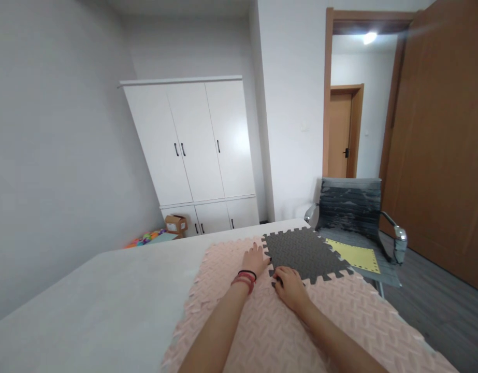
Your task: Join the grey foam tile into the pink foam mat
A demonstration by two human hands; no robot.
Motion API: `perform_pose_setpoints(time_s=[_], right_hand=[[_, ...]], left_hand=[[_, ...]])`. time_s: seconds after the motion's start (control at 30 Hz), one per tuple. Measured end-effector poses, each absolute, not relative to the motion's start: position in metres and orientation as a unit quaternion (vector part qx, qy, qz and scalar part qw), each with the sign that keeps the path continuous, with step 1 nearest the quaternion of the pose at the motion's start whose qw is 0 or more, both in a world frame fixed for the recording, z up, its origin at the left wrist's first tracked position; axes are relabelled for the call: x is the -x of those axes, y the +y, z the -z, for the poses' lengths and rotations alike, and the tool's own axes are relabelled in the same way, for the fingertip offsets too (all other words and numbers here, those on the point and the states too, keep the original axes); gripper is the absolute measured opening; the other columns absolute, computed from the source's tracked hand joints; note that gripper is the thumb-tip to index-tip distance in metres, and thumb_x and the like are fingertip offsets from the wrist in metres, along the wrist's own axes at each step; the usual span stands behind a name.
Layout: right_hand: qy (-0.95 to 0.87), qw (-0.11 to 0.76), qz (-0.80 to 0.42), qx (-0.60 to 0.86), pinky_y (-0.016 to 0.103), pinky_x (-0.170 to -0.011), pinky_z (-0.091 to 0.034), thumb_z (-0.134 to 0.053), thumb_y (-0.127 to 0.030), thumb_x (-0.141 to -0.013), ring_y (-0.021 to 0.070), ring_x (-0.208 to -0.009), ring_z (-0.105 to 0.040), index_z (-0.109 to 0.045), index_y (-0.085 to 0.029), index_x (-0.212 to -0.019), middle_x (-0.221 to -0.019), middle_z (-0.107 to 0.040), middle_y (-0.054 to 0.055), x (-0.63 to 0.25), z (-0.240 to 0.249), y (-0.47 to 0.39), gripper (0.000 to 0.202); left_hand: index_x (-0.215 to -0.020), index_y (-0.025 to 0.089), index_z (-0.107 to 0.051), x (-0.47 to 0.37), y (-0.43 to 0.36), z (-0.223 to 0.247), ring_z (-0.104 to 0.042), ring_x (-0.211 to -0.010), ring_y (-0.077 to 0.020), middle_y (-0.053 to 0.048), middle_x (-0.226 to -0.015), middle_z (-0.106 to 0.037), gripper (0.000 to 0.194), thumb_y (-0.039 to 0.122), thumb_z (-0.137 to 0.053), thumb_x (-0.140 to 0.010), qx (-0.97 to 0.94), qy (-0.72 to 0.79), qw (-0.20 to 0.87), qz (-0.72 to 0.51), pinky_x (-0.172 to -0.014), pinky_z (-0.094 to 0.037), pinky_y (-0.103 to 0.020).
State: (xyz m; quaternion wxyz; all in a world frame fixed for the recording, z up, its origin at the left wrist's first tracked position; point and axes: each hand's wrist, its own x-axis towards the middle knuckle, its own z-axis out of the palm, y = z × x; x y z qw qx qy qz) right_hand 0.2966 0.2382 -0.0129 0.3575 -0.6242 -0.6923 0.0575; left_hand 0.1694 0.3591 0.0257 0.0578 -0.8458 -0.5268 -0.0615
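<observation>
Pink foam mat tiles (270,331) with a raised pattern lie joined on the white table. A dark grey foam tile (304,251) with toothed edges lies at the far right, against the pink ones. My left hand (256,260), with dark and red bands at the wrist, lies on the pink tile with fingers spread, its thumb at the grey tile's left edge. Bent fingers of my right hand (290,286) press at the grey tile's near left corner, close to the seam.
The white table (106,295) extends to the left. Beyond its far right edge stands a dark chair (349,207) with a yellow foam tile (353,255) on its seat. A cardboard box (176,224) stands near the white cabinet (196,145).
</observation>
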Motion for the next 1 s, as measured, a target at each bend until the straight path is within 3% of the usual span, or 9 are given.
perform_pose_setpoints(time_s=[0.1, 0.17, 0.3, 0.43, 0.53, 0.67, 0.8, 1.0], right_hand=[[-0.690, 0.355, -0.053, 0.629, 0.031, -0.093, -0.029, -0.047, -0.014, -0.076, 0.0166, -0.103, -0.053, -0.061, -0.023, -0.087, -0.101, -0.065, 0.002, -0.296, 0.013, 0.237, 0.020], [-0.689, 0.349, -0.048, 0.633, 0.031, -0.092, -0.029, -0.047, -0.015, -0.076, 0.0167, -0.102, -0.053, -0.061, -0.023, -0.087, -0.101, -0.065, 0.002, -0.296, 0.012, 0.235, 0.019], [-0.690, 0.342, -0.041, 0.637, 0.030, -0.091, -0.030, -0.048, -0.015, -0.077, 0.0170, -0.101, -0.053, -0.061, -0.022, -0.090, -0.101, -0.065, 0.003, -0.297, 0.011, 0.232, 0.020], [-0.694, 0.332, -0.039, 0.637, 0.030, -0.091, -0.031, -0.047, -0.014, -0.078, 0.0169, -0.099, -0.054, -0.061, -0.021, -0.091, -0.100, -0.065, 0.004, -0.298, 0.011, 0.229, 0.020], [-0.699, 0.327, -0.038, 0.635, 0.030, -0.091, -0.032, -0.046, -0.014, -0.078, 0.0166, -0.098, -0.055, -0.061, -0.021, -0.093, -0.101, -0.065, 0.004, -0.298, 0.012, 0.228, 0.022], [-0.702, 0.326, -0.042, 0.631, 0.030, -0.091, -0.033, -0.047, -0.015, -0.078, 0.0174, -0.099, -0.056, -0.062, -0.020, -0.094, -0.102, -0.065, 0.005, -0.299, 0.014, 0.227, 0.022], [-0.702, 0.336, -0.057, 0.626, 0.029, -0.090, -0.035, -0.047, -0.015, -0.077, 0.0173, -0.100, -0.057, -0.064, -0.021, -0.095, -0.104, -0.067, 0.004, -0.302, 0.015, 0.226, 0.025], [-0.692, 0.352, -0.078, 0.625, 0.024, -0.087, -0.039, -0.044, -0.014, -0.078, 0.0155, -0.097, -0.060, -0.067, -0.021, -0.100, -0.104, -0.069, 0.003, -0.307, 0.015, 0.226, 0.032]], left_hand=[[-0.126, 0.017, -0.049, -0.121, 0.315, -0.035, -0.048, -0.121, -0.0254, -0.012, -0.141, -0.042, 0.052, 0.048, -0.055, -0.085, 0.844, -0.533, 0.053, 0.032, -0.099, -0.042, -0.046], [-0.126, 0.011, -0.050, -0.081, 0.284, -0.038, -0.049, -0.121, -0.0292, -0.019, -0.141, -0.042, 0.054, 0.045, -0.053, -0.084, 0.824, -0.563, 0.057, 0.018, -0.098, -0.042, -0.044], [-0.129, 0.002, -0.046, -0.017, 0.228, -0.032, -0.046, -0.124, -0.0361, -0.027, -0.136, -0.045, 0.060, 0.045, -0.030, -0.090, 0.787, -0.614, 0.066, 0.005, -0.103, -0.033, -0.052], [-0.141, 0.006, -0.034, 0.004, 0.204, -0.020, -0.032, -0.137, -0.0288, -0.021, -0.146, -0.036, 0.075, 0.059, -0.028, -0.087, 0.792, -0.609, 0.029, -0.017, -0.109, -0.031, -0.040], [-0.145, 0.011, -0.027, 0.002, 0.204, -0.018, -0.029, -0.138, -0.0295, -0.021, -0.148, -0.033, 0.082, 0.066, -0.028, -0.084, 0.799, -0.600, 0.014, -0.023, -0.109, -0.030, -0.039], [-0.140, 0.013, -0.037, -0.002, 0.208, -0.025, -0.039, -0.132, -0.0293, -0.022, -0.139, -0.044, 0.076, 0.065, -0.030, -0.085, 0.806, -0.591, 0.019, -0.021, -0.107, -0.032, -0.038], [-0.126, 0.018, -0.052, -0.012, 0.204, -0.031, -0.057, -0.111, -0.0285, -0.018, -0.118, -0.060, 0.062, 0.061, -0.033, -0.086, 0.796, -0.603, 0.043, -0.021, -0.092, -0.043, -0.039], [-0.111, 0.012, -0.057, -0.026, 0.195, -0.028, -0.062, -0.097, -0.0249, -0.014, -0.101, -0.065, 0.048, 0.049, -0.033, -0.092, 0.769, -0.633, 0.082, -0.029, -0.086, -0.044, -0.043]])
